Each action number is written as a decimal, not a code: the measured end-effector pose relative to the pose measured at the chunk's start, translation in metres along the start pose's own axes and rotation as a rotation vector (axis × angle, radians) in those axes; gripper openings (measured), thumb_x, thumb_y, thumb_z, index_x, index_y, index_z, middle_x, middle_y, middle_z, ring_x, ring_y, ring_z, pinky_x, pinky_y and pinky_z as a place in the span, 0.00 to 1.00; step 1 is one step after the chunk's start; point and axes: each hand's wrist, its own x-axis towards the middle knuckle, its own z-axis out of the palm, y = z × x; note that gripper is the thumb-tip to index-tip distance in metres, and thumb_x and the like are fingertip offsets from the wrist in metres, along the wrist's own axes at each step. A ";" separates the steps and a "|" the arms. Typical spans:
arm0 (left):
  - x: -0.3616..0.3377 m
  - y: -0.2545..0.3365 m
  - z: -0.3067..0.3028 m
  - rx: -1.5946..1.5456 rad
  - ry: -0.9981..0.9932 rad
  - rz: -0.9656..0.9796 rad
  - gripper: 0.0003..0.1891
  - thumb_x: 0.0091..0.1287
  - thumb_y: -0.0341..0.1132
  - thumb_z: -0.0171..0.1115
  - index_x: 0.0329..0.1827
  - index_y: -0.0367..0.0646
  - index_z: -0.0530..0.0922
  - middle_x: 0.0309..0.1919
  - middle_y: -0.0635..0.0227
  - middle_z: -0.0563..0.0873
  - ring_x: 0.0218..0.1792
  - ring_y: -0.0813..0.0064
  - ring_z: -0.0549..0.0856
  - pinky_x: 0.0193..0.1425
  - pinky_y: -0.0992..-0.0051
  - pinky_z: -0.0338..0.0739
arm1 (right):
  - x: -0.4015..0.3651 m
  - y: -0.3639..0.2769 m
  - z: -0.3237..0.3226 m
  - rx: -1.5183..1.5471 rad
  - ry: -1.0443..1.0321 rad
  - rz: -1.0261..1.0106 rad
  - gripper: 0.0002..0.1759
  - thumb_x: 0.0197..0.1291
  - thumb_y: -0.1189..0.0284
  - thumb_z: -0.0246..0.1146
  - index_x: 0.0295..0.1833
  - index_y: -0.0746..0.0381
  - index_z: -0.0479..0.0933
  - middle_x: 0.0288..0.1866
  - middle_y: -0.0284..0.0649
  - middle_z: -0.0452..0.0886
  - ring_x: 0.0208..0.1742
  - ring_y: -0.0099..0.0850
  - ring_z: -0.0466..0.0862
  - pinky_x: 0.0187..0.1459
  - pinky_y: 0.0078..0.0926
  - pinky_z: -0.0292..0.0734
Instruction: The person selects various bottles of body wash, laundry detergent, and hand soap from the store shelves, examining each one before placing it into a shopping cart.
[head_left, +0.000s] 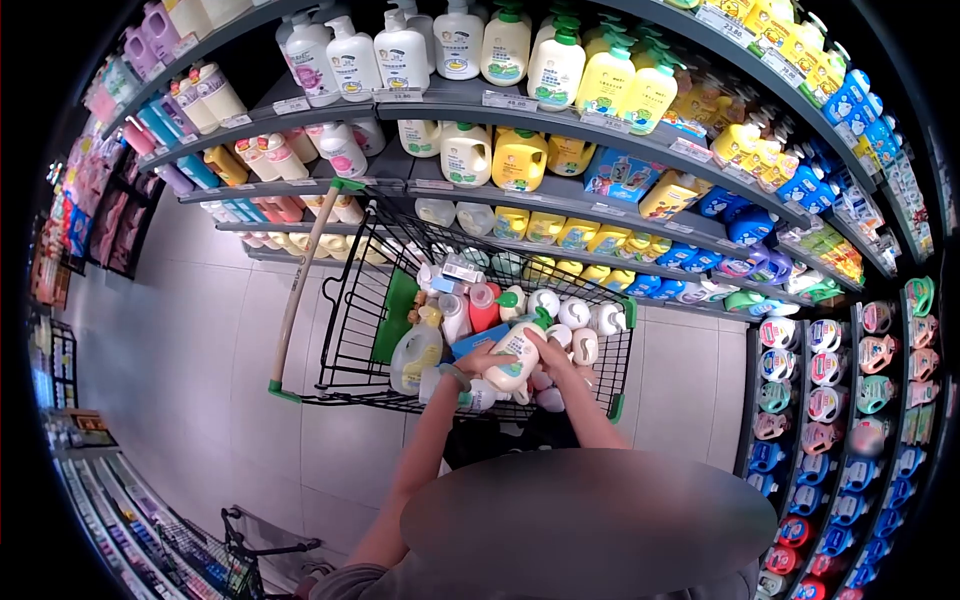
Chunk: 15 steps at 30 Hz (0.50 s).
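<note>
Both hands grip one cream plastic pump bottle [515, 358] with a green top: left hand [482, 357], right hand [553, 352], above the black wire shopping cart [350, 300].

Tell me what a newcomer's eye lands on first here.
The black wire shopping cart, mid-frame, packed with white and red bottles. Above it the left hand and right hand grip a cream plastic bottle with a green pump top. Grey shelves of yellow and white jugs fill the top.
</note>
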 end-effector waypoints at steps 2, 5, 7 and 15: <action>-0.001 -0.027 -0.030 -0.088 -0.030 -0.085 0.29 0.53 0.37 0.69 0.56 0.34 0.69 0.45 0.63 0.80 0.41 0.74 0.82 0.44 0.76 0.77 | 0.013 0.038 0.006 0.128 -0.045 0.110 0.29 0.51 0.58 0.67 0.53 0.64 0.70 0.41 0.40 0.79 0.38 0.29 0.81 0.35 0.26 0.78; 0.022 -0.100 -0.105 -0.160 0.396 -0.091 0.31 0.50 0.35 0.72 0.55 0.32 0.69 0.44 0.62 0.80 0.38 0.72 0.82 0.42 0.75 0.77 | 0.029 0.071 0.040 0.346 -0.026 0.247 0.24 0.50 0.60 0.68 0.51 0.58 0.72 0.44 0.34 0.80 0.41 0.28 0.81 0.41 0.27 0.79; 0.011 -0.086 -0.114 -0.139 0.636 -0.024 0.31 0.54 0.39 0.68 0.59 0.40 0.67 0.49 0.63 0.77 0.46 0.69 0.79 0.45 0.73 0.76 | 0.033 0.072 0.063 0.359 -0.045 0.292 0.26 0.49 0.59 0.69 0.52 0.57 0.72 0.45 0.35 0.80 0.44 0.28 0.80 0.45 0.30 0.78; -0.076 -0.079 -0.135 0.412 0.432 0.312 0.19 0.67 0.41 0.49 0.59 0.44 0.71 0.54 0.64 0.76 0.58 0.74 0.70 0.61 0.80 0.61 | 0.084 0.095 0.099 0.133 0.315 0.105 0.29 0.53 0.55 0.64 0.56 0.60 0.69 0.48 0.36 0.78 0.46 0.34 0.80 0.45 0.30 0.75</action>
